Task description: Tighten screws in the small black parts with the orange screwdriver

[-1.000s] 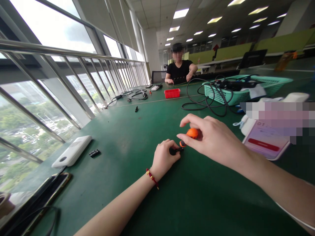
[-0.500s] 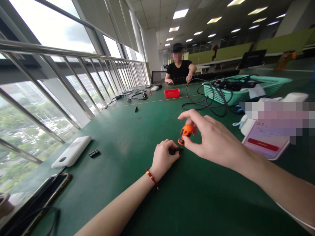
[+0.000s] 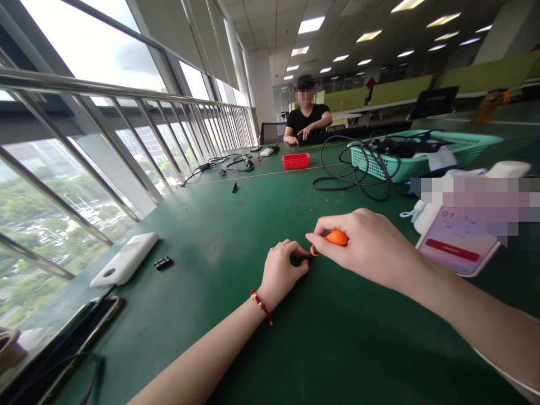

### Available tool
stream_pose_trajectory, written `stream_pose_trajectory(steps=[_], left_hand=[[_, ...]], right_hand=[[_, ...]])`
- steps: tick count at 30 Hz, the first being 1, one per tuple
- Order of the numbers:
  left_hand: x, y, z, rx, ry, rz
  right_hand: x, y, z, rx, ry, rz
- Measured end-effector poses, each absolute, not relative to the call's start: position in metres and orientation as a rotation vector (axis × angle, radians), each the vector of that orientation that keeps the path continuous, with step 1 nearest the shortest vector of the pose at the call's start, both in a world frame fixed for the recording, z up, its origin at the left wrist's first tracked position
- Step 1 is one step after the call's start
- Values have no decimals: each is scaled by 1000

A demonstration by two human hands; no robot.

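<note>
Desk, green top, the largest item; carries the work. Step in hand, by judgement: driving a screwdriver against a small black part. The next move seems to call for the part held firm and the tool kept in line while it is turned.

Person, one, in a black top, seated at the far end, both arms resting there.

Basket, turquoise, open weave, far right; holds black gear and a pale cloth; cable loops beside it.

Right hand: grip narrow, thumb and fingers closed about the screwdriver handle.

Left hand: grip narrow, fingertips pinching the black part low at the desk top; red bracelet at the wrist.

Tray, red, small, beyond the hands, well apart from them.

Phone, lit screen, partly blurred out, right of the right hand.

White box, flat, near the railing side.

Screwdriver, orange and black, stubby, tilted, tip end meeting the part; exact contact too small to tell.

Black part, mostly hidden by the left fingers, between the two hands.

Loose black piece, one, just beside the white box.
</note>
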State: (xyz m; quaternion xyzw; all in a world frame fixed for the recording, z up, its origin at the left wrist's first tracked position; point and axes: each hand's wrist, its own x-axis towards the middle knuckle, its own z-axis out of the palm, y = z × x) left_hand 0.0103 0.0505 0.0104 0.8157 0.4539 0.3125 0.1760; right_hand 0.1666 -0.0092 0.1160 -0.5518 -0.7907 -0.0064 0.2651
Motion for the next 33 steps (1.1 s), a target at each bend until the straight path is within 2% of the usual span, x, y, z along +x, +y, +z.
stream_pose_trajectory(steps=[8,33], left_hand=[[10,51,11,2288,1299,846],[10,51,12,2247,1300,836]], right_hand=[[175,-3,118,-1603,-1964,-178],[179,5,115,-1601,-1962,-96]])
